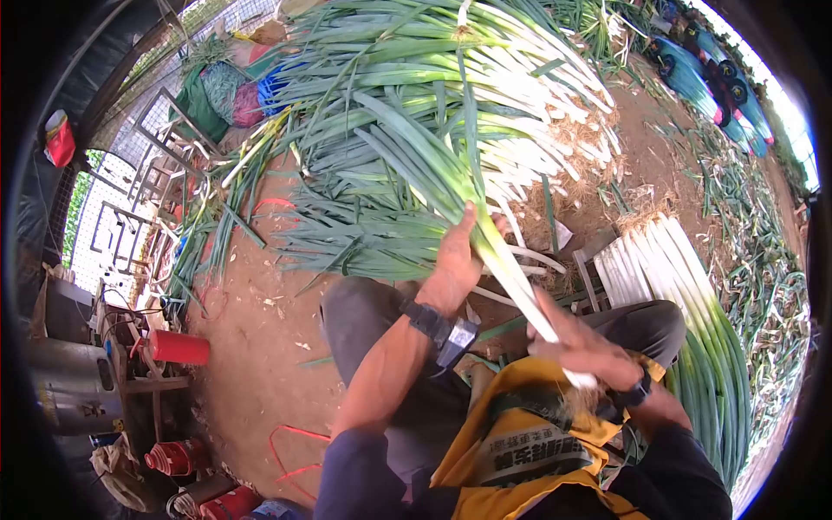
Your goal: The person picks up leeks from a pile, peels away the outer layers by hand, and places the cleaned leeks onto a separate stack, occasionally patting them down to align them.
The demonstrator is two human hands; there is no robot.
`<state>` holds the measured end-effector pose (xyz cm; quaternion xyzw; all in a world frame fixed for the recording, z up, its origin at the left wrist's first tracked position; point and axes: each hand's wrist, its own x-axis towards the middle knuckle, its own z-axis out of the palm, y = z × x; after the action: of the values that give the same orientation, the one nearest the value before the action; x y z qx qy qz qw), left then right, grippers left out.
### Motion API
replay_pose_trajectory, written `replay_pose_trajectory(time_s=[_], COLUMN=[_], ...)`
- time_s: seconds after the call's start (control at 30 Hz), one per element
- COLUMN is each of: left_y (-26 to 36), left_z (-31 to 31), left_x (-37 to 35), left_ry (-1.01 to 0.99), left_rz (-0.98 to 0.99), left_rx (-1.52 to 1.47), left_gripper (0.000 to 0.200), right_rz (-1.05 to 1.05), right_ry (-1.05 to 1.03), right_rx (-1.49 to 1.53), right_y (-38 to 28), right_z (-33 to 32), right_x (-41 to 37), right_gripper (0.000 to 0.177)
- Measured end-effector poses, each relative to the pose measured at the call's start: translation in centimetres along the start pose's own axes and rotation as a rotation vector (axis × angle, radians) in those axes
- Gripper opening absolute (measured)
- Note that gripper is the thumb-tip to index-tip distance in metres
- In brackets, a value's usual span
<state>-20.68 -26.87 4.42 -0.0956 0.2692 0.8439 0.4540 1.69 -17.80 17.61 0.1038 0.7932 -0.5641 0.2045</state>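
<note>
Leek (517,279) slants across a seated person's lap in the head camera's view, green leaves (412,143) reaching far and left over a pile (529,95) of others, white root end near and right, above a yellow apron (511,438). The left hand (457,263) wraps the stem where green fades into white, fingers closed around it, thumb lying along it. The right hand (591,351), blurred, is at the lower white stem, just short of the roots (579,400); how tightly its fingers close cannot be told.

To the right, beside the right knee (646,328), lies a bundle (672,269), its roots far and its greens near. Brown floor (260,347) stretches left, with a red cord (299,475) looped near the left arm (377,381).

Damage looks the likeliest mishap. Too hard a squeeze by the left hand could bruise or crease the stem, and a sharp pull by the right could split the white skin or snap it. Should the left hand slacken, the heavy top would likely sag onto the pile and tangle in its leaves. Rough handling at the root end might also shed soil onto the apron.
</note>
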Motion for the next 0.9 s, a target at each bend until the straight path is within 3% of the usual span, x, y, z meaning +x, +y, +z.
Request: replay_pose_trajectory(time_s=[0.03, 0.1, 0.2, 0.33, 0.43, 0.57, 0.6, 0.7, 0.8, 0.9], left_y=[0.5, 0.4, 1.0, 1.3, 1.6, 2.3, 2.5, 3.5, 4.4, 4.2], left_z=[-0.1, 0.8, 2.4, 4.7, 6.1, 7.9, 7.8, 7.6, 6.4, 6.2], left_x=[0.1, -1.6, -3.2, -4.4, -5.5, -7.4, -7.4, -7.5, -6.4, -6.0], left_ry=[-0.020, -0.039, -0.335, -0.416, -0.353, -0.282, -0.345, -0.446, -0.385, -0.101], left_rz=[-0.021, -0.004, -0.092, -0.069, 0.068, 0.181, 0.226, 0.332, 0.383, 0.587], left_rx=[-0.046, -0.030, -0.042, 0.046, 0.177, 0.270, 0.295, 0.359, 0.457, 0.615], left_gripper=[0.062, 0.070, 0.076, 0.078, 0.076, 0.068, 0.064, 0.065, 0.068, 0.079], right_rz=[0.041, -0.102, -0.016, -0.166, -0.190, -0.240, -0.255, -0.274, -0.348, -0.102], right_ry=[-0.029, -0.004, 0.099, 0.199, 0.268, 0.576, 0.640, 0.679, 0.651, 0.553], right_rx=[0.006, -0.079, -0.006, -0.176, 0.127, -0.370, -0.395, -0.406, -0.175, -0.044], right_y=[0.0, 1.8, 2.3, 2.1, 0.8, 4.1, 4.2, 3.7, 4.9, 4.1], right_z=[0.8, 2.5, 2.2, 0.5, 1.5, 4.1, 4.5, 4.8, 3.9, 2.9], right_x=[-1.6, -4.3, -7.4, -9.7, -9.2, -7.8, -7.4, -6.6, -5.1, -4.6], right_gripper=[0.102, 0.102, 0.109, 0.111, 0.107, 0.103, 0.102, 0.087, 0.063, 0.041])
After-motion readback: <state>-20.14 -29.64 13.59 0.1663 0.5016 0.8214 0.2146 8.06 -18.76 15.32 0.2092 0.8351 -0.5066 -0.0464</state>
